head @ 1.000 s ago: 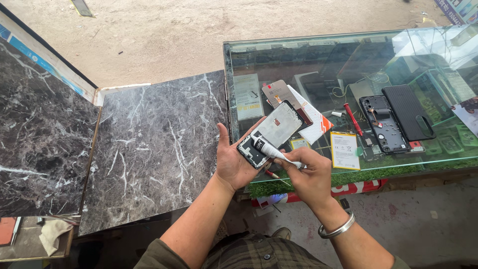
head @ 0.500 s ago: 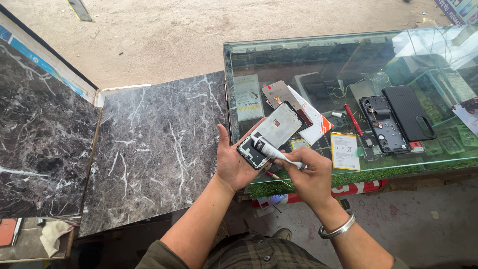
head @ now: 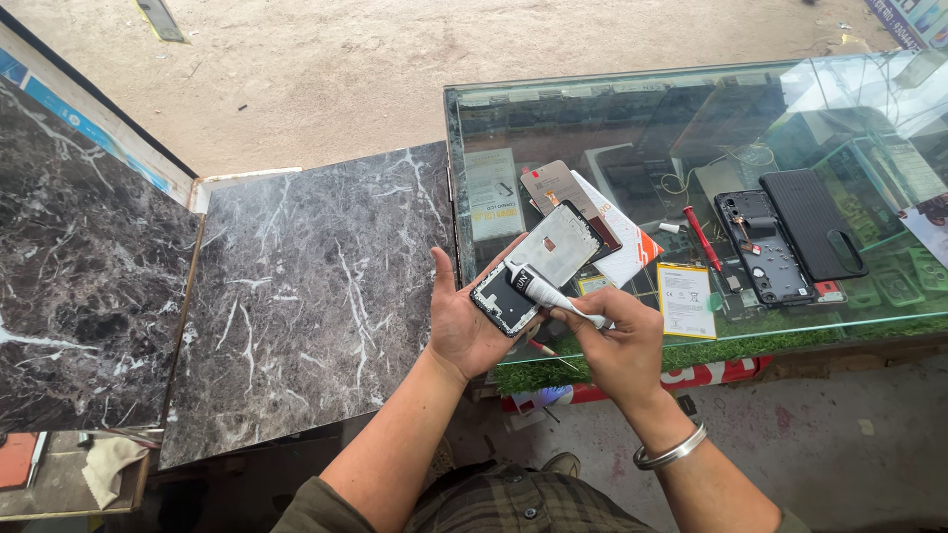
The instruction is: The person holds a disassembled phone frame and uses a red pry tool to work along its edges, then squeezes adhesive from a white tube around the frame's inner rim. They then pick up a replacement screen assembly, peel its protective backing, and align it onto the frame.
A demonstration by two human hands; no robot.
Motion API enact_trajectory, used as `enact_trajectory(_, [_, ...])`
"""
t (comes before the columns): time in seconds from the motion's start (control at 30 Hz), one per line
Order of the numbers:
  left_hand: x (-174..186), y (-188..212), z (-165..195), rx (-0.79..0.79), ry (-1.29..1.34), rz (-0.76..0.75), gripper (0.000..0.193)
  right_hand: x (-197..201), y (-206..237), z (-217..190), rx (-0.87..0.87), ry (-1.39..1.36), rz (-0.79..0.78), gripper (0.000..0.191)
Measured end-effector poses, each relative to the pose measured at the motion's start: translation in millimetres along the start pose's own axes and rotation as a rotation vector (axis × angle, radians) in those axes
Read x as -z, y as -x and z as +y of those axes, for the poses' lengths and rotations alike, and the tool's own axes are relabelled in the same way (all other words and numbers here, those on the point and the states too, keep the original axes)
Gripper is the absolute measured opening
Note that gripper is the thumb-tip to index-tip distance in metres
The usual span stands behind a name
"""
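The left hand [head: 464, 321] lies palm up at the near left corner of the glass-topped display counter [head: 612, 109]. Its fingers are loosely curled, supporting an opened smartphone with a silver inner plate and dark lower section [head: 538, 265] from below; the thumb points away, alongside the phone's left edge. The phone is tilted, with its far end over the glass.

The right hand [head: 612, 341], with a metal bangle [head: 670, 452] on its wrist, has its fingers closed tightly around a small white adhesive tube with a black cap end [head: 541, 289]. The tube's tip touches the near part of the phone.

A thin red-tipped tool [head: 546, 350] projects below, between the two hands; which hand holds it cannot be determined.

On the glass, to the right: a black phone frame [head: 760, 247], a ribbed black back cover [head: 812, 222], a red-handled screwdriver [head: 701, 237] and a flat white battery with yellow edging [head: 684, 299]. To the left lies a dark veined marble slab [head: 306, 296].
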State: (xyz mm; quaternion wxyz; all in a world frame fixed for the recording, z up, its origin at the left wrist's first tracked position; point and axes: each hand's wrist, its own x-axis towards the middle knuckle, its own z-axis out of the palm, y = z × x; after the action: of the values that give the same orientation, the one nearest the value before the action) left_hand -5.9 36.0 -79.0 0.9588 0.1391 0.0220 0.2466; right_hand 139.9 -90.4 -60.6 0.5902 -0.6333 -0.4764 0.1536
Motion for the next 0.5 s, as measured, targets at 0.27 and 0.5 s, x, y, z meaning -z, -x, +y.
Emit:
enact_trajectory(0.27, [0.6,-0.1,0.2,0.002,0.006,0.027,0.115,2.8,-1.3,2.3,0.014,0.078,0.000,0.012])
enact_trajectory(0.5, [-0.4,-0.1,0.4,0.003,0.002,0.034,0.115,3.5,-2.5,4.1,-0.002,0.026,0.016,0.011])
